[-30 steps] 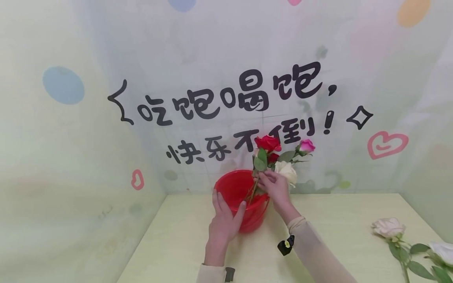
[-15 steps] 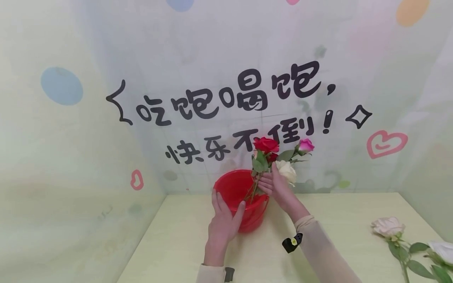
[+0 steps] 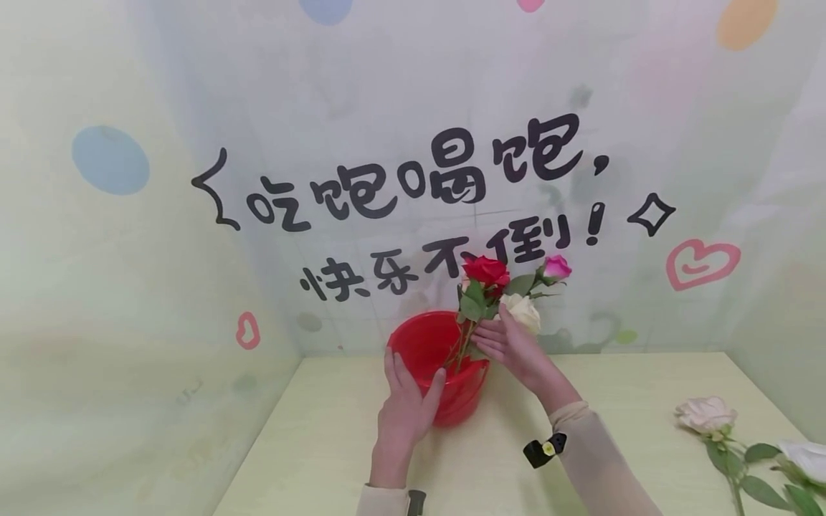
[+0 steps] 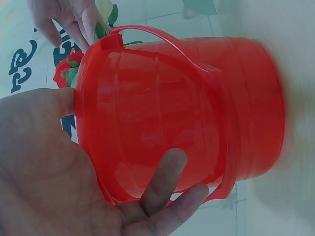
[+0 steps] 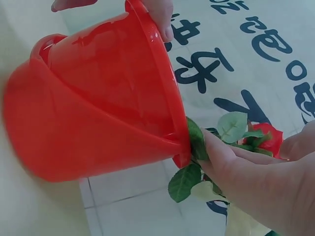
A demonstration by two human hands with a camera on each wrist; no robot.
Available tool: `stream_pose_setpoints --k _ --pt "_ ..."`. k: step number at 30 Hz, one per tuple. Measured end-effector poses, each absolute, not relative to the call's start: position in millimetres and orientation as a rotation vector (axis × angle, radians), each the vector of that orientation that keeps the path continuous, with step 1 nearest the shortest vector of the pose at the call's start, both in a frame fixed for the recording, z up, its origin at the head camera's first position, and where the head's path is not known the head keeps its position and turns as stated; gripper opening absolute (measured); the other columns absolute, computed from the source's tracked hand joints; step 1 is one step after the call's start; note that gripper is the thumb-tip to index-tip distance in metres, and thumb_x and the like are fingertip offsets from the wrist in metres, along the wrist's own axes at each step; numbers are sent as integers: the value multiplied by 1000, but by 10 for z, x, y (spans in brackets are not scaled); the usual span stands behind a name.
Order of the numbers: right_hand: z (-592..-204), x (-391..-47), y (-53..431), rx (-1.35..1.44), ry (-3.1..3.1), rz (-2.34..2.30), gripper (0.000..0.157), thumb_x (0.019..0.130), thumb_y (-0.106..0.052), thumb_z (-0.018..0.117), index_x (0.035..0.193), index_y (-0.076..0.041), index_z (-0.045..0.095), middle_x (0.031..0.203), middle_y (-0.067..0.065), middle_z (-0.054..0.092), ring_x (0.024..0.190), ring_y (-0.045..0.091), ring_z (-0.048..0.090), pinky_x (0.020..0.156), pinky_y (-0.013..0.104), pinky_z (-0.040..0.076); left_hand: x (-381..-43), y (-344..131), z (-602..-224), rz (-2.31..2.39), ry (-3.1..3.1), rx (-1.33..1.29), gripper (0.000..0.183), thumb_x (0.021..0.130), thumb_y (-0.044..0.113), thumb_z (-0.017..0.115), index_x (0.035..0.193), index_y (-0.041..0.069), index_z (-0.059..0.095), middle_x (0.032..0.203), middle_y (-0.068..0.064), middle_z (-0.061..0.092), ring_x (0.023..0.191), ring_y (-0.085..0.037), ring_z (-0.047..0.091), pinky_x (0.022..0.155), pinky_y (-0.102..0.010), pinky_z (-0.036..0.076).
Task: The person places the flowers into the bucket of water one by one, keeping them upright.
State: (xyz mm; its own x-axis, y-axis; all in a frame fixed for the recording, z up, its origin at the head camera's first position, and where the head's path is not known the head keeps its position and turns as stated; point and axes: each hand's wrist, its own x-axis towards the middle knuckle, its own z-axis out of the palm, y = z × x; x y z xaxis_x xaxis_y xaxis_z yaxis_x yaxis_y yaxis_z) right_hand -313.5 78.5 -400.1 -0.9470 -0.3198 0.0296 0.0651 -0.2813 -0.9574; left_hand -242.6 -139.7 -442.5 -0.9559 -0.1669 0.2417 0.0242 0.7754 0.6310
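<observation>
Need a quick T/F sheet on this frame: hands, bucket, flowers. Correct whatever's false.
1. The left hand touches the red bucket. True.
2. The red bucket lies on its side. False: its mouth faces upward.
3. A pale rose lies on the table. True.
4. In the head view, the right hand is below the red rose. True.
5. The right hand lies flat on the table. False: it is raised beside the flower stems.
6. Every flower is white. False: there is a pink flower, for one.
</observation>
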Motion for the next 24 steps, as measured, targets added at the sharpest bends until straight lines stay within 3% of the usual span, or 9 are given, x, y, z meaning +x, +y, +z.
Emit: stream_pose_setpoints --k 8,18,24 --pt "-4024 -3060 959 -377 1687 -2332 75 116 -47 19 159 14 29 160 33 39 146 44 46 110 37 47 -2442 -1391 -4431 -962 -2699 120 106 96 52 68 166 -1 8 166 -22 26 60 -17 59 63 -40 62" --pt "-4018 -2919 1228 -458 1610 -2405 81 114 -54 26 158 14 31 159 34 39 133 32 62 107 35 50 -2467 -1378 -4419 -977 -2693 120 108 96 52 69 167 1 6 162 -24 32 61 -17 59 62 -39 62" --pt "-4129 -2780 1467 -392 1753 -2389 74 114 -48 39 150 17 38 146 29 58 119 24 72 101 34 55 -2447 -1376 -4405 -989 -2712 132 109 95 53 70 167 1 7 163 -24 30 60 -18 59 61 -39 62"
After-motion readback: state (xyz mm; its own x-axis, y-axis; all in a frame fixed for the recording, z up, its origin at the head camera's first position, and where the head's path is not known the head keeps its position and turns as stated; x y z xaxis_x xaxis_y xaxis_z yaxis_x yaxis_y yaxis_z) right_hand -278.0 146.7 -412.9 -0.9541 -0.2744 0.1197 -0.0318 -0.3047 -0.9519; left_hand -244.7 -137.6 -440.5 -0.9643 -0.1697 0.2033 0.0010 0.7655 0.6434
